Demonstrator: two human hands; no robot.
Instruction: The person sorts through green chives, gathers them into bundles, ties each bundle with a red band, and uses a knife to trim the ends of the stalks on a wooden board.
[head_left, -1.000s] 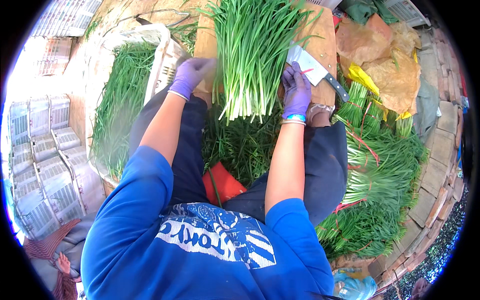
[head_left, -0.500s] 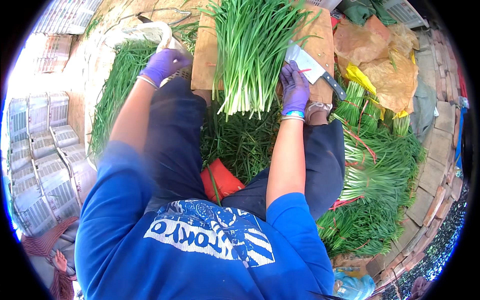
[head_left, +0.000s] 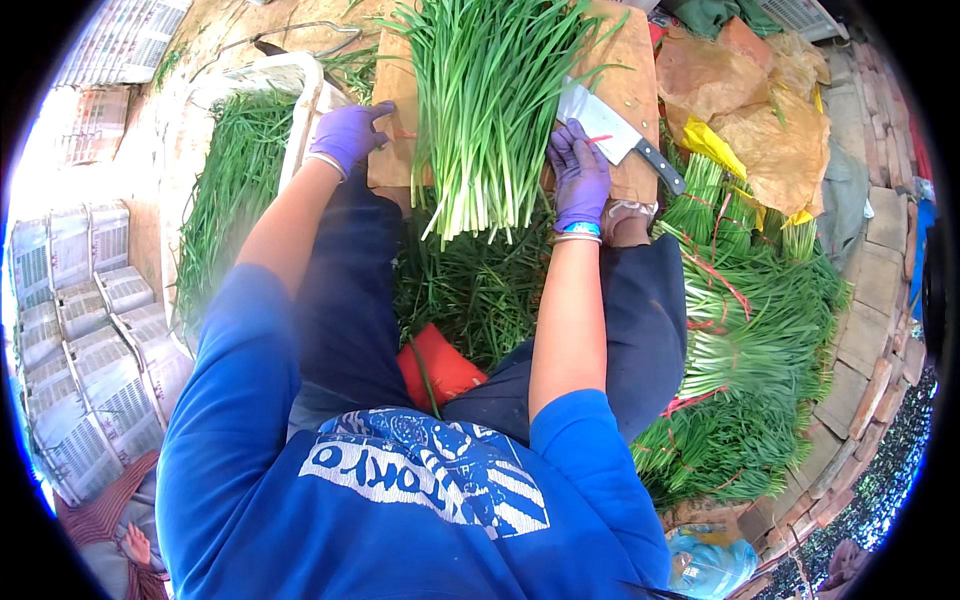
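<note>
A thick bunch of green chives (head_left: pixel 490 130) lies across a wooden board (head_left: pixel 632 90), its pale cut ends toward me and past the board's near edge. My left hand (head_left: pixel 345 137), purple-gloved, is at the board's left edge with index finger and thumb apart, close to a short red tie end (head_left: pixel 404 134) beside the bunch. My right hand (head_left: pixel 580 185), gloved alike, rests against the bunch's right side. Its bent fingers close on the other red tie end (head_left: pixel 598 139). Next to them lies a cleaver (head_left: pixel 618 130) with a black handle. The tie's middle is hidden under the chives.
Left of my leg stands a white basket (head_left: pixel 305 105) full of loose greens. Tied chive bundles (head_left: pixel 740 350) pile up on the right, below brown paper (head_left: pixel 770 150). Loose leaves (head_left: pixel 470 280) cover the ground between my legs. Another person's hand (head_left: pixel 137 545) shows at lower left.
My left hand has moved right to the board's edge, and its curled fingers have opened toward the tie end. My right hand stays beside the bunch. The view has shifted slightly.
</note>
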